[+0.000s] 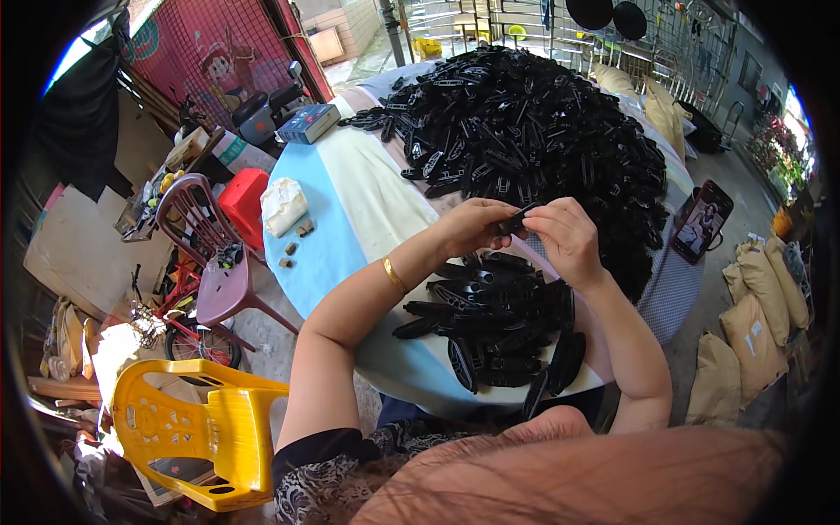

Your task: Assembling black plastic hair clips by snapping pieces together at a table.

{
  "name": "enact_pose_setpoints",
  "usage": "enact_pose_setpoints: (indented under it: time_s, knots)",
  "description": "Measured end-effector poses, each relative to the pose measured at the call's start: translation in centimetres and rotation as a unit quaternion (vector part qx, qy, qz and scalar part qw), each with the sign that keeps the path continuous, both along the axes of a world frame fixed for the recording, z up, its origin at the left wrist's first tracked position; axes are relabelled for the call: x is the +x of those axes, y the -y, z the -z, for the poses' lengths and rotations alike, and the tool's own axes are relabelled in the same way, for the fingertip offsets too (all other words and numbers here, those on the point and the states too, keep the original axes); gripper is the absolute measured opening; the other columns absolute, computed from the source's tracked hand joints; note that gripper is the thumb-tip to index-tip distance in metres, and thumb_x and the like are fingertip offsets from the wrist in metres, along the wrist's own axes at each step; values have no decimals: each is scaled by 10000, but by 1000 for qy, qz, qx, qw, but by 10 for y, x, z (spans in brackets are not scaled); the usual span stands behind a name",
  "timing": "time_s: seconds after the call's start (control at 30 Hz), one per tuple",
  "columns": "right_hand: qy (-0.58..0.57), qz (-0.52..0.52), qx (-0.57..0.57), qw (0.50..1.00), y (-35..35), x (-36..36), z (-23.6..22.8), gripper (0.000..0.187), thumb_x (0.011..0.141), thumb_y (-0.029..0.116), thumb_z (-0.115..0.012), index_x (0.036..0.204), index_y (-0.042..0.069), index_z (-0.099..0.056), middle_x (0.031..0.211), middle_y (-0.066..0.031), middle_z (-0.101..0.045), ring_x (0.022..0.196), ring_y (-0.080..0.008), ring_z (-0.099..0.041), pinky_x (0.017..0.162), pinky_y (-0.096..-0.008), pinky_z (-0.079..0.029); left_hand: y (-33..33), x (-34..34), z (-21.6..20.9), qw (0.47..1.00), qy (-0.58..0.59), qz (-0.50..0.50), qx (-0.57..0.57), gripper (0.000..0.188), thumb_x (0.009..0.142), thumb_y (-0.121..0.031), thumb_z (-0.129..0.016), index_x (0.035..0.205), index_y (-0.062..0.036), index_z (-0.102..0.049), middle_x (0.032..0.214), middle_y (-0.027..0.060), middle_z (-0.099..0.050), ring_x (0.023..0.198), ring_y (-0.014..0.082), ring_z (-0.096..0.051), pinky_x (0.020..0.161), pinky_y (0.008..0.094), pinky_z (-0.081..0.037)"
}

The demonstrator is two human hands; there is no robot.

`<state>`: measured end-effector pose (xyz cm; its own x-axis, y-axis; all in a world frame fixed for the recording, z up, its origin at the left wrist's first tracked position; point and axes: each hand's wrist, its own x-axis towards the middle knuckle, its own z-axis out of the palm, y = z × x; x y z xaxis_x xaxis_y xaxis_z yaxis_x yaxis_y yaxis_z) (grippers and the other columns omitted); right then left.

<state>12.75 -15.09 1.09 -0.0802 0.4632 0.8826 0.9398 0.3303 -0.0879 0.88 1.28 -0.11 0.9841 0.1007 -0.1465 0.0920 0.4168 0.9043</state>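
A left hand (472,226) and a right hand (567,236) meet above a striped tablecloth (367,179), fingers nearly closed, both pinching a slim black plastic piece (517,220) between them. A smaller pile (499,319) of black pieces lies just on the near side of the hands; a large heap (534,131) spreads beyond them. A smartphone (703,221) stands tilted to the right hand's right.

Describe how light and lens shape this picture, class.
Head view: the fisheye leaves black corners; head view: glare washes out the background near the plants; head view: glints dot the black pile, whose dark pieces merge; head view: the held dark piece shows little detail.
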Motion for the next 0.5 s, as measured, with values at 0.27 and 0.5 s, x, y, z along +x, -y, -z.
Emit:
enact_pose_setpoints:
  time_s: [0.27,0.5]
  knots:
    - [31,-7,-18,999,2,-2,1,215,624,-7,-678,826,63,-654,872,-36,-648,799,-221,-588,649,-297,-519,-5,-4,-6,996,-42,59,55,236,928,-188,-492,965,7,-620,821,136,-667,584,130,-579,519,225,-459]
    - [75,19,-10,997,4,-2,-1,223,621,47,-712,835,47,-647,877,-53,-642,804,-229,-589,646,-296,-519,-7,-9,-15,994,-51,55,85,254,930,-207,-498,963,16,-614,822,135,-669,588,128,-590,519,212,-466]
